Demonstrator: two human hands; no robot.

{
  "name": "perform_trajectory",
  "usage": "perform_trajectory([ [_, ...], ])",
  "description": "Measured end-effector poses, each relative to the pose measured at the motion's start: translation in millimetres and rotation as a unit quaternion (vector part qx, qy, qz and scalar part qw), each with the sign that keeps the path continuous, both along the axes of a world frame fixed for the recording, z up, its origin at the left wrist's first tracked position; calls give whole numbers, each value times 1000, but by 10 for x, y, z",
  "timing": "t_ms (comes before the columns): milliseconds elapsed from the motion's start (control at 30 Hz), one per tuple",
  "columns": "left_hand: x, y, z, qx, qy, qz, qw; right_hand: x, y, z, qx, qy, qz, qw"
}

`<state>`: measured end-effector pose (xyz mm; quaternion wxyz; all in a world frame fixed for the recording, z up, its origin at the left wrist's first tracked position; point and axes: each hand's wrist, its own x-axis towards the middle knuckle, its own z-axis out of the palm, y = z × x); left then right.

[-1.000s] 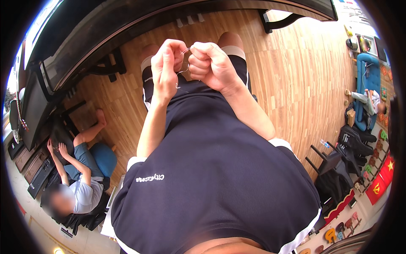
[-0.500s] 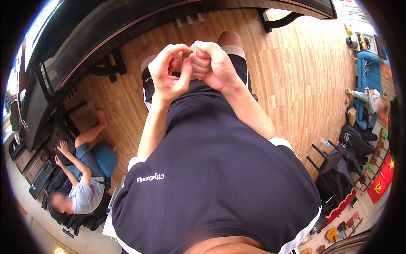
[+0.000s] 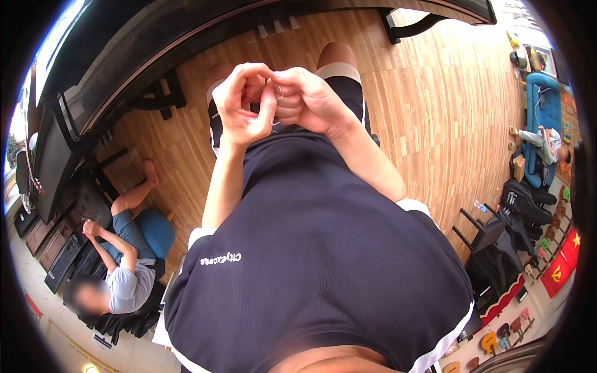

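Note:
Both my hands are raised together over my lap, fingertips meeting. My left hand point(image 3: 241, 104) is curled, its thumb and forefinger pinched together. Beside it my right hand point(image 3: 311, 101) has its fingers folded in, thumb and forefinger tips touching the left fingertips. A thin pale strand point(image 3: 279, 94) loops out between the two hands and hangs down near the left thumb. Whether it is thread or fine wire I cannot tell. The fingers hide most of it.
A glossy black piano point(image 3: 205, 40) with pedals point(image 3: 278, 27) stands in front of me over a wooden floor point(image 3: 429, 105). Someone in a grey shirt point(image 3: 132, 287) sits at left beside dark cases point(image 3: 59, 264). At right are a blue sofa point(image 3: 540, 105) with a seated person and a black stool point(image 3: 482, 230).
My left thumb and forefinger have closed together, and the pale strand now shows between my hands. The person at left has brought both hands together.

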<state>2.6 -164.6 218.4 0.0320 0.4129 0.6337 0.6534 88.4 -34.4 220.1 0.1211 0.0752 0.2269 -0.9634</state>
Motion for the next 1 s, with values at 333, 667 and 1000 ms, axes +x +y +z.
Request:
perform_trajectory([
  [333,25,-28,-52,-20,-22,0,1000,-7,27,-31,-45,-18,3,999],
  [667,-42,-17,-87,111,-132,26,985,2,62,-15,80,-34,-52,995],
  [1000,-517,-370,119,262,-209,-13,942,45,112,-90,168,-38,-59,983],
])
